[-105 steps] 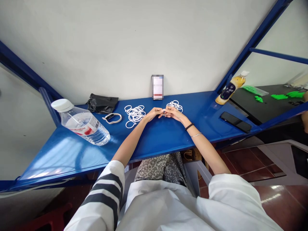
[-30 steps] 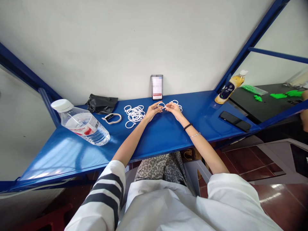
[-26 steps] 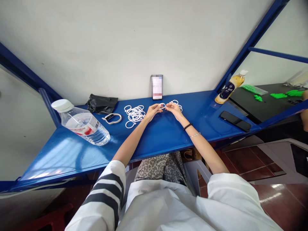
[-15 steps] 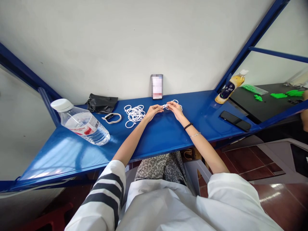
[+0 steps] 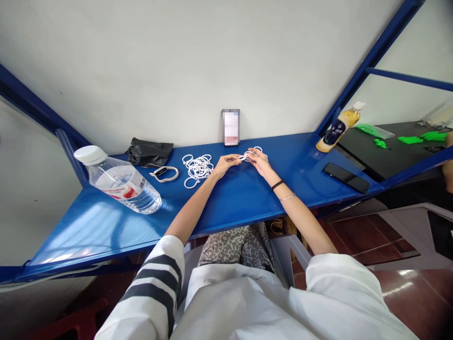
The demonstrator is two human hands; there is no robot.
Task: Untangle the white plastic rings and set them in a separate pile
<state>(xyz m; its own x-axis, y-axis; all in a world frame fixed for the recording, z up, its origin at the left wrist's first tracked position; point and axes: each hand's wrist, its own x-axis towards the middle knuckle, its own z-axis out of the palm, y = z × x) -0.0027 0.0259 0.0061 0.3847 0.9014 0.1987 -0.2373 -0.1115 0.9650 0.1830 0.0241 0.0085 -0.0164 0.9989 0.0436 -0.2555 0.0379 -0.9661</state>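
Note:
In the middle of the blue table (image 5: 226, 203), my left hand (image 5: 226, 164) pinches a small white ring (image 5: 243, 157) between thumb and fingertips. My right hand (image 5: 261, 162) has its closed fingers on the same ring from the other side. More white rings (image 5: 259, 148) lie just behind and under my right hand, partly covered by it. To the left of my left hand is a loose pile of white rings (image 5: 198, 167), each a thin loop; some show a small knob.
A phone (image 5: 231, 127) leans upright against the wall. At left are a water bottle (image 5: 123, 184), a black plastic bag (image 5: 150, 151) and a wristband (image 5: 165, 174). To the right stand a drink bottle (image 5: 339, 127) and a dark phone (image 5: 346, 177). Green pieces (image 5: 410, 140) lie on a neighbouring table.
My right hand has shifted slightly right, and its fingers have moved along the ring, so more white shows between my hands. My left hand stays nearly in place.

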